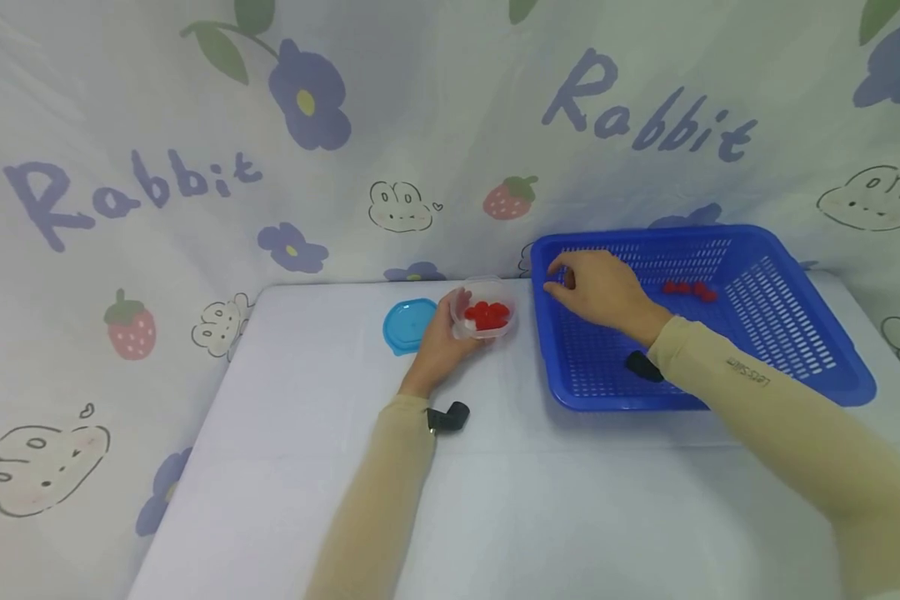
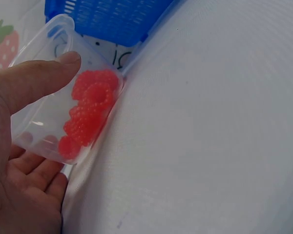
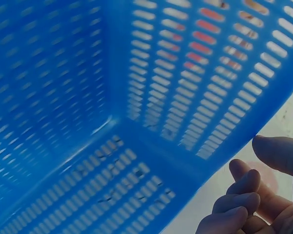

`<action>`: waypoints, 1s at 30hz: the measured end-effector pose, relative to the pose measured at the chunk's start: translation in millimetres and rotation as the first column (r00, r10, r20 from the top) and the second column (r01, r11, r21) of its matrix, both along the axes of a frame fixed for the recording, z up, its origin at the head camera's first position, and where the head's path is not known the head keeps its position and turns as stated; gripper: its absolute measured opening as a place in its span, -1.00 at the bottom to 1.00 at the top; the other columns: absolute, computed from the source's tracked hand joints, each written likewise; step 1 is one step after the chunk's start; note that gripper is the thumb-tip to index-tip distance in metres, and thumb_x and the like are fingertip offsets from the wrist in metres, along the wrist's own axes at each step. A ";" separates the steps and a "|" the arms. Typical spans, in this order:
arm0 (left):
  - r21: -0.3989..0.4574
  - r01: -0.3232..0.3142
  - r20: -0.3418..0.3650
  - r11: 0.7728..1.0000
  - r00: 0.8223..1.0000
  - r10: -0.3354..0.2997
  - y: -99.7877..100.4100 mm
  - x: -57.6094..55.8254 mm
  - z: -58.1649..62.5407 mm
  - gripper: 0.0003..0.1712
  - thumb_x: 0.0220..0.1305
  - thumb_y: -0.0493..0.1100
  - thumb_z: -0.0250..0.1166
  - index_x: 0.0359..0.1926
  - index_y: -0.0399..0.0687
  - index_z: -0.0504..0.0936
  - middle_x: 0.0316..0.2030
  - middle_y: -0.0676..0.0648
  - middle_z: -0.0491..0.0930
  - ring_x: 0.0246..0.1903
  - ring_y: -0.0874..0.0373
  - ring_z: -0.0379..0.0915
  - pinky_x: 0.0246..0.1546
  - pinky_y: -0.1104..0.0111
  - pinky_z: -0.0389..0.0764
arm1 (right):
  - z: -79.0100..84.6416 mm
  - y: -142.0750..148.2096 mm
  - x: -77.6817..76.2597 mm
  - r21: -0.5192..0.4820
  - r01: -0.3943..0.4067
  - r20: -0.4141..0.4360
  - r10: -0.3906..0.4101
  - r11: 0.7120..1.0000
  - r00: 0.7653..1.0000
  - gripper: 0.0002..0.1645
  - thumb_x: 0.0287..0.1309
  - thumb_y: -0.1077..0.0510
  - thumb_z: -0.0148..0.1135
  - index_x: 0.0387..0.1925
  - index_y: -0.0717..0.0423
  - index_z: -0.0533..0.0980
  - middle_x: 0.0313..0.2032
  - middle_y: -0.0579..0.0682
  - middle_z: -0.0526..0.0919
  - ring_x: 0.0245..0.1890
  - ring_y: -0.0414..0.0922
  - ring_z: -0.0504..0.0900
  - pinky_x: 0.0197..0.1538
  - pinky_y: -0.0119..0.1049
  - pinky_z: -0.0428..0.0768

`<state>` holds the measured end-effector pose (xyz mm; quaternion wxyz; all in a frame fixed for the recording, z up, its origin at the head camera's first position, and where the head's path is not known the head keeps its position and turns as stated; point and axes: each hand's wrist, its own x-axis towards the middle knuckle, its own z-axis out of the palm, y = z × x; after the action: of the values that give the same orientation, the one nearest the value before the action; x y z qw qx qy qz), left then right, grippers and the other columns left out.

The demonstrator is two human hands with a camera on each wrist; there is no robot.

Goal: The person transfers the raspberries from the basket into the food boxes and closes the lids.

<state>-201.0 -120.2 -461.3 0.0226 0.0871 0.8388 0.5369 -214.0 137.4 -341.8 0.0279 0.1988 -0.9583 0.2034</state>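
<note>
My left hand holds a small clear plastic container on the white table, just left of the blue basket. Its thumb lies over the container's side in the left wrist view, with the other fingers beneath. Several red raspberries are gathered along the container's low side. Over the left end of the blue basket is my right hand, palm down, fingers loosely bent and thumb apart from them. Nothing shows between those fingers in the right wrist view. More raspberries lie inside the basket toward the back.
A light-blue lid lies flat on the table behind the left hand. The slotted basket takes up the table's right side. Behind the white table hangs a printed cloth with flowers, rabbits and lettering.
</note>
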 end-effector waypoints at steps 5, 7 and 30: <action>-0.016 -0.001 0.015 1.000 1.000 0.001 0.6 0.6 2.1 0.08 -0.13 0.19 0.45 0.37 0.22 0.06 0.28 0.16 0.25 0.27 0.26 0.10 0.21 0.05 0.25 | -2.7 19.9 1.0 0.009 0.034 0.025 -0.034 0.999 0.999 -0.64 0.12 -0.05 0.21 -0.11 0.05 0.58 -0.58 -0.09 0.56 -0.68 -0.15 0.42 -0.67 -0.28 0.36; -0.023 -0.006 0.020 1.000 1.000 0.006 0.8 1.1 3.5 0.06 -0.12 0.18 0.45 0.36 0.25 0.07 0.28 0.16 0.25 0.26 0.27 0.10 0.21 0.06 0.25 | -2.9 25.6 1.4 0.012 0.043 0.042 -0.044 0.999 0.998 -0.62 0.14 -0.06 0.20 -0.09 0.06 0.58 -0.57 -0.08 0.56 -0.69 -0.14 0.42 -0.69 -0.28 0.35; -0.036 -0.008 0.027 0.999 1.000 0.009 1.6 0.7 7.1 0.05 -0.09 0.15 0.45 0.37 0.26 0.04 0.29 0.18 0.24 0.27 0.30 0.09 0.23 0.09 0.24 | -7.5 87.0 -6.9 0.109 0.112 0.106 -0.124 0.988 0.987 -0.55 0.17 -0.04 0.15 -0.04 0.18 0.52 -0.42 0.10 0.66 -0.65 -0.12 0.53 -0.73 -0.23 0.41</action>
<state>-200.3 -118.6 -454.3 0.0331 0.0757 0.8483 0.5231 -220.9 224.4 -349.3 -0.0242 0.1311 -0.9776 0.1628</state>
